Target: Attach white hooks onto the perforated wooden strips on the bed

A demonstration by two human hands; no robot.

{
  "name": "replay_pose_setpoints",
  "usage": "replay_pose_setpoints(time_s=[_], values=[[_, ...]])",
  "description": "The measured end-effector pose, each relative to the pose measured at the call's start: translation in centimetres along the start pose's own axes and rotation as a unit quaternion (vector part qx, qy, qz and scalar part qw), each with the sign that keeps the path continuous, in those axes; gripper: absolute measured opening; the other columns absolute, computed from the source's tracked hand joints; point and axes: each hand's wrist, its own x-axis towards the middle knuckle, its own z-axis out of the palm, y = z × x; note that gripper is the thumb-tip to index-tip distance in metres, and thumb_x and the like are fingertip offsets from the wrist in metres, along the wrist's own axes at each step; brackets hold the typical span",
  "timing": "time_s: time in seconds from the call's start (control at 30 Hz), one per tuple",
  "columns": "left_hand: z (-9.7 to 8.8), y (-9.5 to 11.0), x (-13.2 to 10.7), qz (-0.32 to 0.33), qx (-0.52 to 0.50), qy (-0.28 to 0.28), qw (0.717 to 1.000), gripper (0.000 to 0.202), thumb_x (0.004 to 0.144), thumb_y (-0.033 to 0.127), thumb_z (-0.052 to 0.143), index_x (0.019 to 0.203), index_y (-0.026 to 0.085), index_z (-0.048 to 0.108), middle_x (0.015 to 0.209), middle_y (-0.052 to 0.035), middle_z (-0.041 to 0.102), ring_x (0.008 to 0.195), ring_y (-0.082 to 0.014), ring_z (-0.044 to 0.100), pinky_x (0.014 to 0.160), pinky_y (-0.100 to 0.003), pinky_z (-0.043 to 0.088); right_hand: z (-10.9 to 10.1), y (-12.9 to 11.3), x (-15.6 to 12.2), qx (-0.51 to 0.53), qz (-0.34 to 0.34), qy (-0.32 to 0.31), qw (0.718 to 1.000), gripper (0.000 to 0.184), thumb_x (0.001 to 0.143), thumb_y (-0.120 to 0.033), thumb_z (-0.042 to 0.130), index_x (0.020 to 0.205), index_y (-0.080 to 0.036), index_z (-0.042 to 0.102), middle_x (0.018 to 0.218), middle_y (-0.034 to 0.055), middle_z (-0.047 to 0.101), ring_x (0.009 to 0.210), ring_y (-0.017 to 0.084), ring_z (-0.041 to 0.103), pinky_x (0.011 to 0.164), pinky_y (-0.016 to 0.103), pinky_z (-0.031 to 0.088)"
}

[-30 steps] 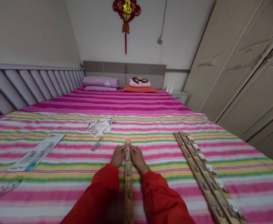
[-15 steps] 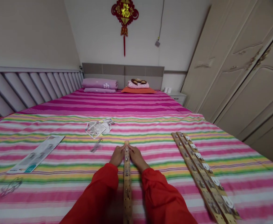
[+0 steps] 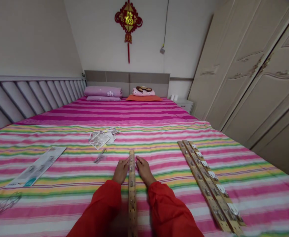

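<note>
A long wooden strip (image 3: 132, 194) with metal fittings lies on the striped bedspread (image 3: 159, 131), running straight away from me. My left hand (image 3: 120, 171) rests against its left side and my right hand (image 3: 144, 171) against its right side, a little short of the far end. The fingertips of both hands pinch the strip from either side. Red sleeves cover both arms.
Three more wooden strips (image 3: 205, 184) with fittings and white discs lie to the right. A long printed card (image 3: 36, 167), small plastic packets (image 3: 100, 138) and a small clear bag (image 3: 99, 156) lie to the left. Pillows (image 3: 103, 91) are at the headboard; a wardrobe (image 3: 257, 75) stands on the right.
Both hands have slid a little back along the strip toward me, so more of its far end shows. The camera has shifted slightly.
</note>
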Motion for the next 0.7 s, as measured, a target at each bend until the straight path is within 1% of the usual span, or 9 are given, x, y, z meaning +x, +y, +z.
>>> replay_pose_setpoints(time_s=[0.07,0.13,0.23,0.33,0.4,0.47,0.53,0.6,0.7], values=[[-0.9,0.0,-0.8,0.015,0.009,-0.006,1.000,0.039,0.076,0.034,0.052,0.107,0.019,0.070,0.081,-0.0054,0.064,0.083,-0.0206,0.057,0.083,-0.036,0.047,0.0,0.1,-0.2,0.045,0.031,0.014,0.998,0.046,0.073,-0.037,0.058,0.113,-0.016,0.066,0.062,-0.0012,0.060,0.051,0.015,0.052,0.053,0.028,0.046],[-2.4,-0.2,-1.4,0.028,0.027,0.007,0.999,0.036,0.073,0.032,0.054,0.102,0.018,0.071,0.086,-0.0066,0.065,0.083,-0.0204,0.059,0.082,-0.036,0.049,0.0,0.0,-0.4,0.073,0.045,0.018,0.996,0.049,0.072,-0.038,0.060,0.115,-0.014,0.064,0.059,-0.0024,0.057,0.049,0.014,0.051,0.052,0.028,0.045],[-6.1,-0.8,-1.4,0.052,0.100,0.077,0.991,0.031,0.073,0.029,0.051,0.094,0.017,0.071,0.090,-0.0085,0.066,0.085,-0.0211,0.060,0.083,-0.036,0.049,0.0,-0.2,-0.4,0.095,0.054,0.016,0.994,0.051,0.069,-0.039,0.063,0.112,-0.012,0.063,0.058,-0.0033,0.056,0.049,0.014,0.052,0.052,0.028,0.045],[-10.0,-1.2,-0.8,0.065,0.214,0.147,0.963,0.032,0.073,0.025,0.050,0.097,0.016,0.070,0.095,-0.0111,0.065,0.093,-0.0249,0.059,0.087,-0.039,0.047,0.1,-0.2,-0.3,0.107,0.061,0.020,0.992,0.050,0.066,-0.040,0.066,0.108,-0.013,0.064,0.057,-0.0040,0.056,0.048,0.013,0.051,0.050,0.028,0.043],[-11.6,-1.3,-0.4,0.054,0.307,0.157,0.937,0.039,0.068,0.019,0.051,0.104,0.014,0.068,0.098,-0.0129,0.064,0.096,-0.0277,0.058,0.089,-0.041,0.045,0.1,-0.2,-0.3,0.112,0.060,0.026,0.992,0.048,0.065,-0.039,0.067,0.106,-0.013,0.064,0.057,-0.0042,0.057,0.047,0.012,0.051,0.048,0.027,0.043],[-12.3,-1.3,-0.1,0.042,0.380,0.140,0.913,0.050,0.065,0.012,0.050,0.112,0.015,0.066,0.107,-0.0140,0.063,0.100,-0.0295,0.056,0.088,-0.042,0.044,0.1,-0.3,-0.3,0.115,0.059,0.029,0.991,0.047,0.065,-0.039,0.067,0.105,-0.014,0.064,0.058,-0.0043,0.057,0.047,0.012,0.051,0.048,0.027,0.042],[-12.3,-1.1,0.2,0.040,0.417,0.113,0.901,0.060,0.065,0.008,0.048,0.122,0.018,0.060,0.117,-0.0129,0.061,0.107,-0.0301,0.054,0.087,-0.042,0.043,0.1,-0.4,-0.4,0.113,0.058,0.027,0.992,0.046,0.065,-0.038,0.066,0.103,-0.014,0.064,0.058,-0.0044,0.057,0.047,0.012,0.051,0.048,0.027,0.043],[-11.9,-0.9,0.6,0.041,0.429,0.089,0.898,0.067,0.065,0.005,0.046,0.130,0.022,0.054,0.123,-0.0114,0.061,0.112,-0.0299,0.052,0.087,-0.042,0.042,0.1,-0.4,-0.5,0.107,0.053,0.025,0.992,0.044,0.066,-0.039,0.066,0.102,-0.015,0.064,0.058,-0.0040,0.058,0.047,0.012,0.051,0.048,0.027,0.043],[-11.6,-0.9,1.4,0.032,0.439,0.067,0.896,0.067,0.067,0.004,0.046,0.131,0.023,0.052,0.119,-0.0117,0.065,0.114,-0.0301,0.051,0.088,-0.043,0.039,0.0,-0.5,-0.5,0.102,0.047,0.023,0.993,0.041,0.068,-0.039,0.065,0.102,-0.015,0.064,0.060,-0.0031,0.059,0.048,0.012,0.052,0.048,0.027,0.044]])
